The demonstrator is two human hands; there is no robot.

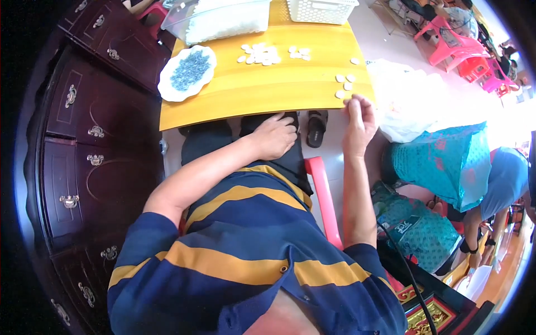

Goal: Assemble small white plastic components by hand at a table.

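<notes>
My right hand [360,118] is at the right front corner of the yellow table [268,92], its thumb and fingers curled together. Whatever may be between the fingertips is too small to make out. Just beyond them lie several small white oval pieces [340,95]. My left hand [275,137] rests on my dark-trousered thigh below the table's front edge, fingers loosely laid out and holding nothing. Farther back on the table are a larger cluster of white pieces [261,54] and a small group [300,53]. A white scalloped plate [207,78] at the left holds many small blue-grey bits [190,70].
A clear plastic bin [174,21] with white contents and a white perforated basket [321,11] stand at the back. Dark drawers [84,117] line the left. White [402,106] and teal bags [441,162] crowd the right, where another person [505,178] bends down.
</notes>
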